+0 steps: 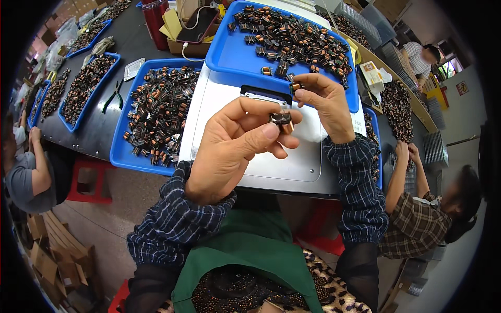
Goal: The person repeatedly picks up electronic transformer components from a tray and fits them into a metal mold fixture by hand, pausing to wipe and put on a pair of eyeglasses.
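Observation:
Between thumb and fingers, my left hand pinches a small copper-wound coil with a black body, raised above the silvery metal surface. Farther off and to the right, my right hand holds another such coil at its fingertips, by the near edge of a blue tray. Many loose coils are heaped in that tray. Left of the metal surface, a second blue tray is full of the same parts.
Green-handled pliers lie on the dark table beside a long blue tray. A phone with a cable and a red flask stand at the back. Co-workers sit left and right. A red stool is below the table.

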A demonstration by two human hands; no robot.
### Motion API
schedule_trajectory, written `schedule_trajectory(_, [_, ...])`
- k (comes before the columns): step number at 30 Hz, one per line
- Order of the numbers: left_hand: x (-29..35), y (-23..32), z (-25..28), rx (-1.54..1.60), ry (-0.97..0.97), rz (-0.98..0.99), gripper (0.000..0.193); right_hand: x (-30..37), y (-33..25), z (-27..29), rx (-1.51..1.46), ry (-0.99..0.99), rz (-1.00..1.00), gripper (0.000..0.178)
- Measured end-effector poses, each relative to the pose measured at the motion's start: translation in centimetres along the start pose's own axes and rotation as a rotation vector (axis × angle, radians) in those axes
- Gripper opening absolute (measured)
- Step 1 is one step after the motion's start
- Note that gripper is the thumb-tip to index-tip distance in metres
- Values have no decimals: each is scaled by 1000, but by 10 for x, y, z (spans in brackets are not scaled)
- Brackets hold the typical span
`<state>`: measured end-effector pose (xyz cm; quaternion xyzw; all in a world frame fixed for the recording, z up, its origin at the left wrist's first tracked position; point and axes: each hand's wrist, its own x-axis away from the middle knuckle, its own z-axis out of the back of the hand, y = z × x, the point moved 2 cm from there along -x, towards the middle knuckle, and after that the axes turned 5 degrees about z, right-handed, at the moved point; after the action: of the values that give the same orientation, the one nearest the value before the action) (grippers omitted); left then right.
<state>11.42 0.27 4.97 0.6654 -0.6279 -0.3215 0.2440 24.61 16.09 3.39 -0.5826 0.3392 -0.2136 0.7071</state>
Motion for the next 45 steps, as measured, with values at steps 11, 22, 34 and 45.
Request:
schedule_trajectory(11, [6, 4, 6, -81, 84, -67, 26, 2, -1, -5, 40, 19, -65, 24])
schedule_trajectory(22, [7, 4, 8, -150, 122, -167, 32, 3, 1, -6, -17, 27, -76, 25])
schedule_trajectory(34, [9, 9, 4, -222, 203, -225, 34, 4, 4, -8, 15, 23, -63, 27])
schedule_trajectory(45, [9, 7, 8, -218, 164, -272, 39, 5, 5, -12, 46, 27, -66, 26])
